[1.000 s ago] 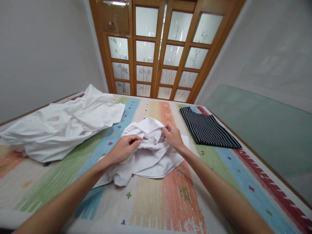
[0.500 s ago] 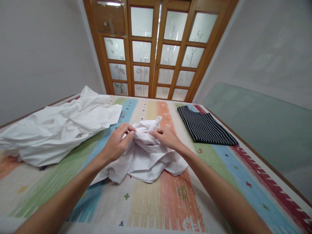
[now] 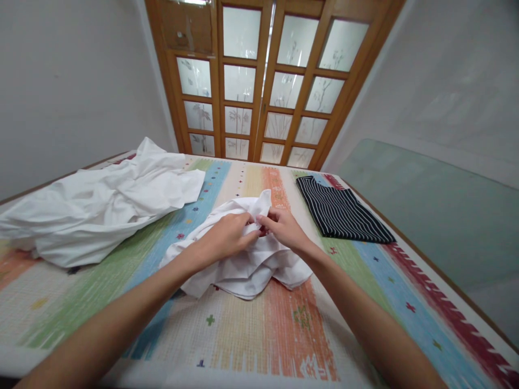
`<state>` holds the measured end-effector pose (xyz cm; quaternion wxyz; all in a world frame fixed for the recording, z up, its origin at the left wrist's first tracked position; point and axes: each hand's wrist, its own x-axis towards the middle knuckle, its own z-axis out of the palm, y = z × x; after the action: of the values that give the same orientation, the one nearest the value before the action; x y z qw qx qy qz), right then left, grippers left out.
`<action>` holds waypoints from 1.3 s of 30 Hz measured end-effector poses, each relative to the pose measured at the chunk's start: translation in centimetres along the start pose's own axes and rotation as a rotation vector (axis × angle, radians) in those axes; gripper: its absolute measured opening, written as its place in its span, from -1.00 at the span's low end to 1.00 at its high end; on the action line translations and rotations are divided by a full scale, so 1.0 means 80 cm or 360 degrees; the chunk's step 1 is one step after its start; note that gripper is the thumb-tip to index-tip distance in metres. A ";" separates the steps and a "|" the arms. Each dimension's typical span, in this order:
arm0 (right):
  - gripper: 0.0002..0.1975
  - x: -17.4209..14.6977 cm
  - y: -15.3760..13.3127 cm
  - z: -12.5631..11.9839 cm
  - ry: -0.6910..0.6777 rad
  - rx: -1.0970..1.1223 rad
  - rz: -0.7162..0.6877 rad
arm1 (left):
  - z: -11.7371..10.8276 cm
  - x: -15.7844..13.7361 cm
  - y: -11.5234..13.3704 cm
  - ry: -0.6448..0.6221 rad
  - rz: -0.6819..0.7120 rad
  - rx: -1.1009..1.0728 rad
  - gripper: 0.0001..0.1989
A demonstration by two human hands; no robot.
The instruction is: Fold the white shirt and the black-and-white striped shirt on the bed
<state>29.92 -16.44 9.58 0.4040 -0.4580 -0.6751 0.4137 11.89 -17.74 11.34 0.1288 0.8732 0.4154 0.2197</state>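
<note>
A crumpled white shirt lies bunched in the middle of the patterned cloth, one pointed fold standing up at its far side. My left hand reaches over it from the left, thumb and fingers pinched on the fabric near that fold. From the right, my right hand pinches the same spot, its fingertips almost touching those of the left. The exact bit of fabric between the fingertips is partly hidden by the fingers.
Another white garment is spread loosely at the left. A folded black-and-white striped cloth rests at the right. Beneath everything is a colourful striped cover. Behind stand wooden doors with glass panes; a pale green panel is at the right.
My left hand has moved right across the shirt, from its left side to beside my right hand. The right hand has shifted only slightly and still pinches the fabric.
</note>
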 end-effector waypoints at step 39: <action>-0.77 -0.013 0.037 0.003 0.0405 0.0121 0.0039 | 0.042 -0.029 -0.018 0.0343 -0.0001 -0.0877 -0.77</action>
<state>30.84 -16.78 6.58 0.4984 -0.4994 -0.5966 0.3825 11.28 -18.83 7.21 0.3162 0.7770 0.3517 0.4155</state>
